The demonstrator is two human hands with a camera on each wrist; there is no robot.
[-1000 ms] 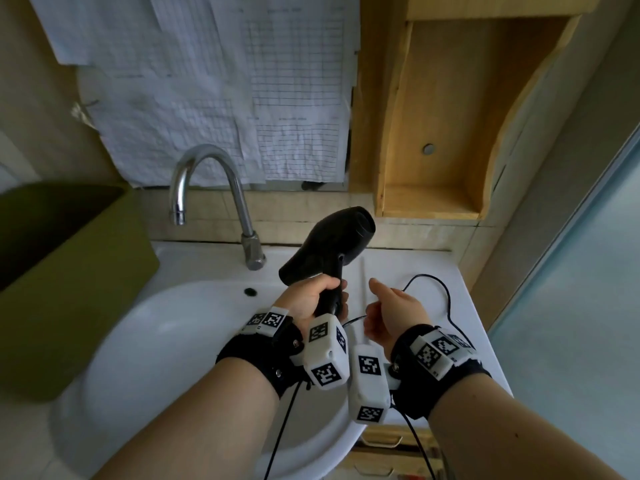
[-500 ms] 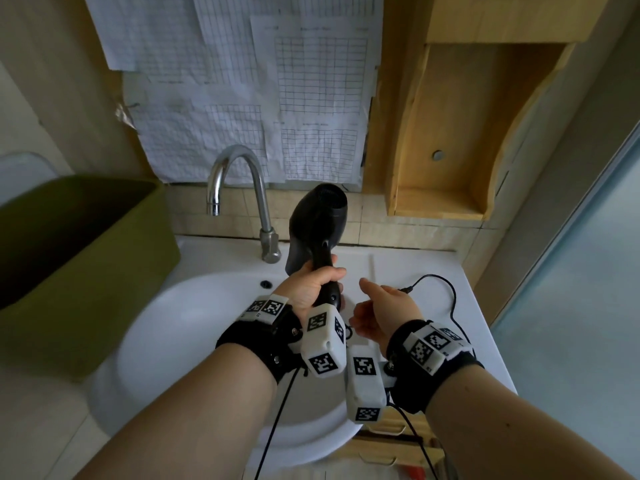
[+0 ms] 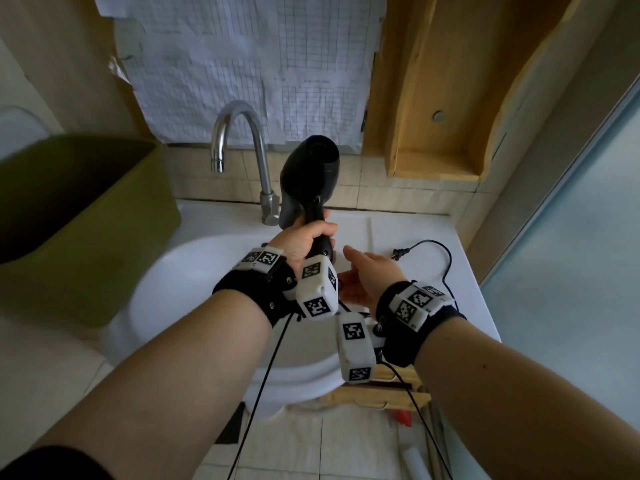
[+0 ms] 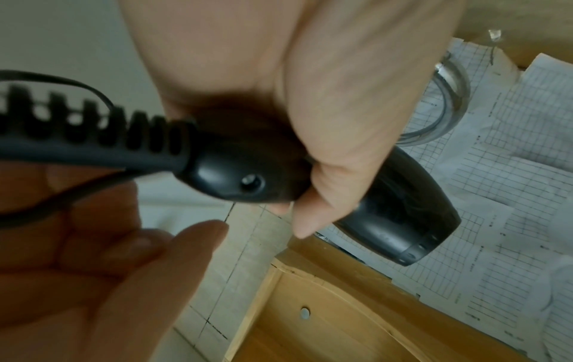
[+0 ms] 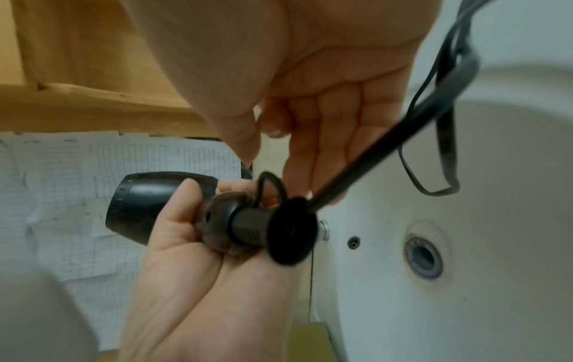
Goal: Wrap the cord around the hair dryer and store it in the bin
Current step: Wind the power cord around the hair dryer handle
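Above the sink (image 3: 194,271), I'm gripping the hair dryer (image 3: 310,178) by its handle in my left hand (image 3: 304,237); my right hand (image 3: 367,271), fingers relaxed, is reaching under the cord (image 5: 387,147). I should wind snugly from the handle's base.

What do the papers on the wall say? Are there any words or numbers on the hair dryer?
Papers on the wall: printed grids with faint marks, too small and blurred to read.
Hair dryer: no readable words or brand.
Wrist markers: black-and-white square patterns only, not words.
Nothing here can be read.
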